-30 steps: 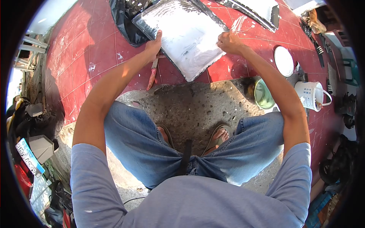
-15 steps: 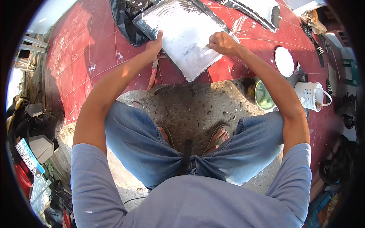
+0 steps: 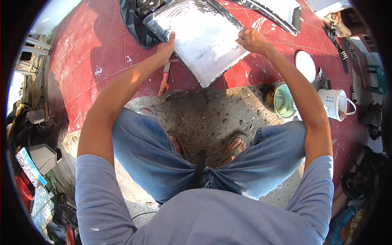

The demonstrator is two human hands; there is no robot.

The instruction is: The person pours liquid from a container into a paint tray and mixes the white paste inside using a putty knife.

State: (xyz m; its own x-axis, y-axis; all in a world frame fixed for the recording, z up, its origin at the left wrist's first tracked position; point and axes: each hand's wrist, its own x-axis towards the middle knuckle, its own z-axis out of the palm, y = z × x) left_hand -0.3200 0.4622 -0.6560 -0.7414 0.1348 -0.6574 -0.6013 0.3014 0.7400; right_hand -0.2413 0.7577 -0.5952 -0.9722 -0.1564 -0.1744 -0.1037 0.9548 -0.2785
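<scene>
A flat rectangular panel [image 3: 200, 45] with dark edges, its top smeared with a white coating, lies tilted in front of me on the red tiles. My left hand [image 3: 166, 48] is closed on its left edge, thumb on top and the other fingers hidden underneath. My right hand [image 3: 252, 41] is closed at the panel's right edge; whatever its fingers hold is hidden. Below my left hand lies a tool with a red handle [image 3: 163, 83], partly over the tile edge.
A black plastic bag [image 3: 136, 30] lies behind the panel at left. Another white-smeared panel [image 3: 281, 12] is at back right. To my right are a white lid [image 3: 305, 65], a green translucent container [image 3: 283, 102] and a white bucket [image 3: 330, 102] with a handle.
My right hand has moved right and slightly up, from over the white surface to the panel's right edge. My left hand has stayed in place on the panel.
</scene>
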